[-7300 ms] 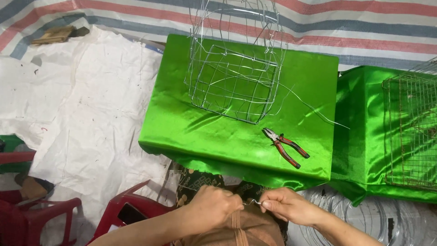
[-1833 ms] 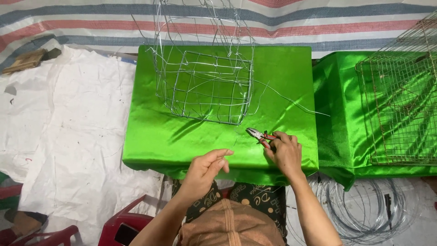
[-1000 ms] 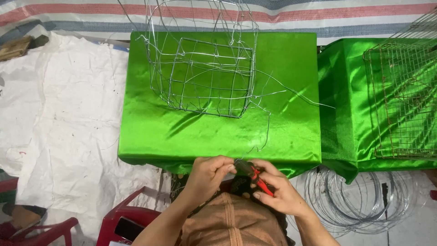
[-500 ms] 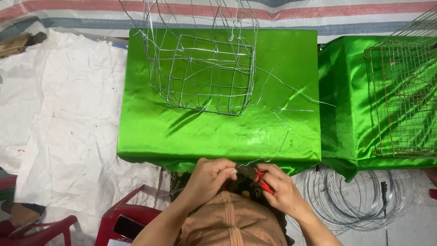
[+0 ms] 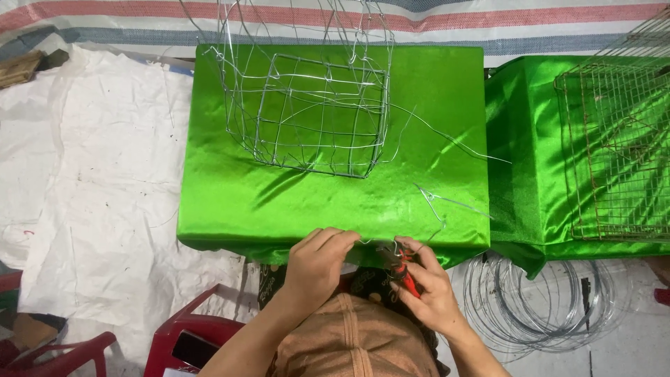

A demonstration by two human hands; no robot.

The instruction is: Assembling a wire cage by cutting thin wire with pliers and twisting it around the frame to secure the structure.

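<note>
Both hands are held close together at the near edge of the green-covered table (image 5: 279, 209): red-handled pliers (image 5: 405, 274) are gripped by the right hand (image 5: 426, 290), thin wire (image 5: 373, 243) (barely visible) is pinched by the left hand (image 5: 317, 269).

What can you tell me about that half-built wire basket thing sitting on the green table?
The wire frame is an open, box-like cage of thin, shiny silver wire, bent into a grid of rough squares. It rests on the green satin-like cloth covering the table, toward the far edge, tilted slightly. Taller loops rise from its far side out of view. Loose wire ends trail off to its right across the cloth. Neither hand touches it; both work near the table's front edge.
</note>
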